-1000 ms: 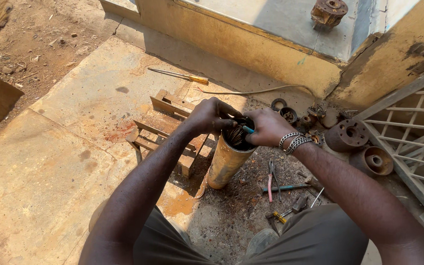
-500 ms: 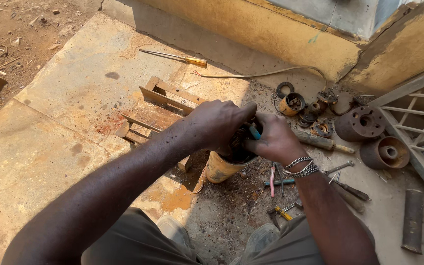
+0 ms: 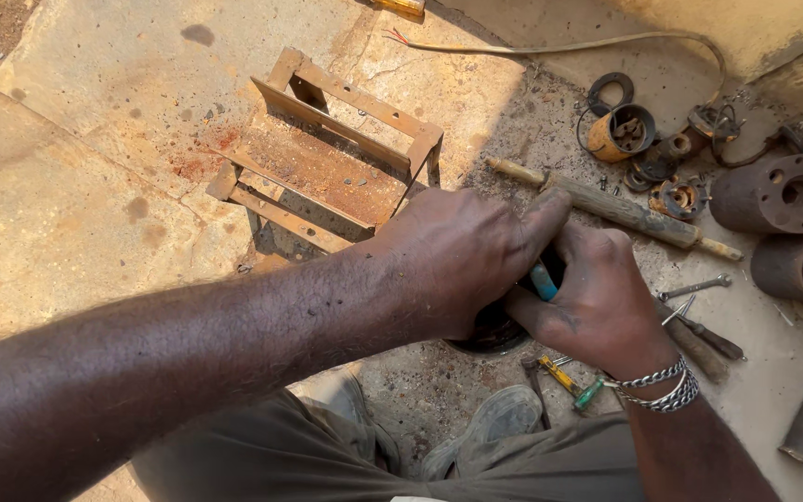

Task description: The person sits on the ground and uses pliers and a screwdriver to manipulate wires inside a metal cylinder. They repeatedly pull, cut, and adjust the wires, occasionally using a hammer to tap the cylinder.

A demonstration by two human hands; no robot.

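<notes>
Both hands (image 3: 476,260) (fingers closed) atop cylinder (image 3: 490,333)

I see a dark, round cylinder top (image 3: 490,333) showing just under my left hand (image 3: 462,256), mostly covered by the palm; only its lower black rim peeks out below the knuckles, so I cannot tell its full shape. A tool with a blue-green handle (image 3: 543,281) is pinched between both hands, its visible bit slanting just right of my left thumb and against the fingers of my right hand (image 3: 597,302). Its tip is hidden inside the cylinder opening.
</notes>
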